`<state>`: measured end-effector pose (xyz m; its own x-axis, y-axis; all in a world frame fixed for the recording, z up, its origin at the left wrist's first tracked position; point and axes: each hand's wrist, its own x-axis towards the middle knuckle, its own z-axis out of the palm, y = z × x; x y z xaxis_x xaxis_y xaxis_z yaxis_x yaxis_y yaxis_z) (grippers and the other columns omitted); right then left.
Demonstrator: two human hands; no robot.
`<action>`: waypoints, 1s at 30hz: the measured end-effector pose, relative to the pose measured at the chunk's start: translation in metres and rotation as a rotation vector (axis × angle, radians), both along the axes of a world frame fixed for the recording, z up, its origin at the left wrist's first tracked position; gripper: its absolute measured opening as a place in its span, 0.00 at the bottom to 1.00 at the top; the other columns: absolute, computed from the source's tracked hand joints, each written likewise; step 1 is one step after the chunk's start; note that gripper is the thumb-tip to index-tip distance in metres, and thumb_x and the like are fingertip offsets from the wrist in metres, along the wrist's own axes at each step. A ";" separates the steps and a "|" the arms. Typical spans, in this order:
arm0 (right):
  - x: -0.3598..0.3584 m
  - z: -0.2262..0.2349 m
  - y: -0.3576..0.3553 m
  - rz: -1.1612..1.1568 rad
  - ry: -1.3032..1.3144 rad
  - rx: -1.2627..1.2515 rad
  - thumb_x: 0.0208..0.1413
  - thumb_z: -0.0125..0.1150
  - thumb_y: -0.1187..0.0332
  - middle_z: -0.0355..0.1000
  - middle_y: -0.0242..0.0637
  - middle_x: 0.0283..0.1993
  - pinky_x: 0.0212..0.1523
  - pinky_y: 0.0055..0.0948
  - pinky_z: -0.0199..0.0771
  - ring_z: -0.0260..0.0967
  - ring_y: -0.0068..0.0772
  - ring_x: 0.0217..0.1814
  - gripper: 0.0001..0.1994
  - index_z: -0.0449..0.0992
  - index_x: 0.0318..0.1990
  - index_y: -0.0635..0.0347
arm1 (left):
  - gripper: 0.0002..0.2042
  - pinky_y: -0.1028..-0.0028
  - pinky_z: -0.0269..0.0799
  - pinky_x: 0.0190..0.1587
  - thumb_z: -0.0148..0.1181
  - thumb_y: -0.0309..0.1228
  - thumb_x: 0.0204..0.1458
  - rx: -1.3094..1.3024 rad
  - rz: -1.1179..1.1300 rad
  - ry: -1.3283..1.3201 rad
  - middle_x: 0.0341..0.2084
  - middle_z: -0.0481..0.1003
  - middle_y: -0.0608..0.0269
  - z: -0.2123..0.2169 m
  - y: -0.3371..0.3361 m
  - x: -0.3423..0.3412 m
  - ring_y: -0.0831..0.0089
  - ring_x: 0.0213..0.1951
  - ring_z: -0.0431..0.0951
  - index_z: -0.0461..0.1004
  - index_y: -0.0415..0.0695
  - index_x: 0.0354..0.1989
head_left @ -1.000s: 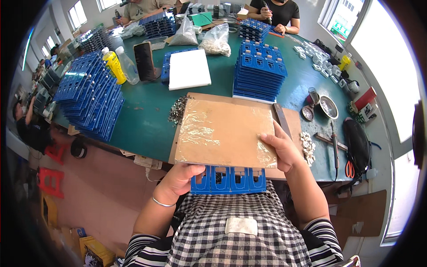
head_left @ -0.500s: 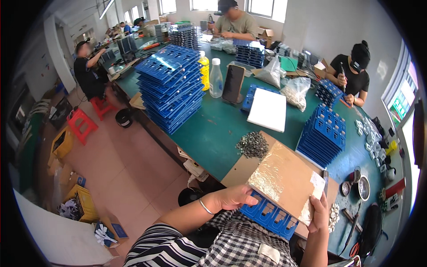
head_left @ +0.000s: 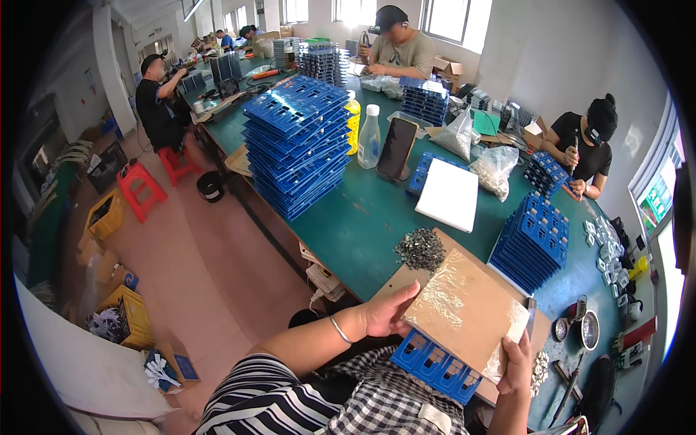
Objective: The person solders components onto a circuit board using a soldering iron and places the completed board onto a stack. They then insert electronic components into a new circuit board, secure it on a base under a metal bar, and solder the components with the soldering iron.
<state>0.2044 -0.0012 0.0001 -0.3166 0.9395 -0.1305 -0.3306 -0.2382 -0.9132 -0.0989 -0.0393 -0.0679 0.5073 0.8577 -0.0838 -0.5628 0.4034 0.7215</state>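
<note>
A flat brown board (head_left: 464, 315), partly covered with shiny clear tape, is held tilted in front of me. From under its near edge sticks a blue circuit board panel (head_left: 435, 368) with rows of rectangular cutouts. My left hand (head_left: 388, 312) is at the board's left edge, thumb raised off it and fingers partly hidden beneath, seeming to support it. With its thumb on top, my right hand (head_left: 516, 362) grips the right edge near a white label (head_left: 516, 319). Small dark metal parts (head_left: 420, 249) lie heaped just beyond the board.
A tall stack of blue panels (head_left: 297, 145) stands at left, a shorter stack (head_left: 531, 239) at right. Between them are a bottle (head_left: 369, 138), a phone (head_left: 397, 148) and a white foam sheet (head_left: 447, 196). Metal bowls (head_left: 589, 330) and a soldering iron (head_left: 568, 388) lie right. Co-workers sit around the table.
My left thumb has lifted off the blue panel, and the left hand has opened out along the board's edge. My right hand keeps its grip. The whole view has shifted slightly.
</note>
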 end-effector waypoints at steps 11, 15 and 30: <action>0.002 -0.010 0.003 0.028 -0.005 -0.049 0.56 0.56 0.77 0.65 0.48 0.63 0.61 0.41 0.72 0.68 0.43 0.63 0.32 0.54 0.69 0.63 | 0.34 0.64 0.67 0.62 0.58 0.43 0.59 -0.005 -0.018 0.226 0.63 0.67 0.59 0.039 0.008 -0.001 0.68 0.62 0.69 0.55 0.43 0.71; 0.001 -0.011 0.006 0.026 -0.014 -0.021 0.56 0.56 0.75 0.65 0.48 0.63 0.62 0.40 0.71 0.68 0.42 0.63 0.32 0.54 0.69 0.64 | 0.35 0.63 0.61 0.67 0.58 0.44 0.60 0.026 -0.041 0.183 0.64 0.65 0.56 0.035 0.010 0.001 0.66 0.65 0.66 0.54 0.42 0.71; -0.031 0.000 0.016 0.042 -0.023 -0.041 0.58 0.53 0.77 0.66 0.48 0.63 0.62 0.36 0.70 0.68 0.39 0.64 0.30 0.55 0.69 0.66 | 0.25 0.72 0.74 0.57 0.40 0.45 0.69 0.167 0.224 -0.416 0.58 0.72 0.60 -0.003 0.013 0.051 0.71 0.57 0.74 0.59 0.44 0.69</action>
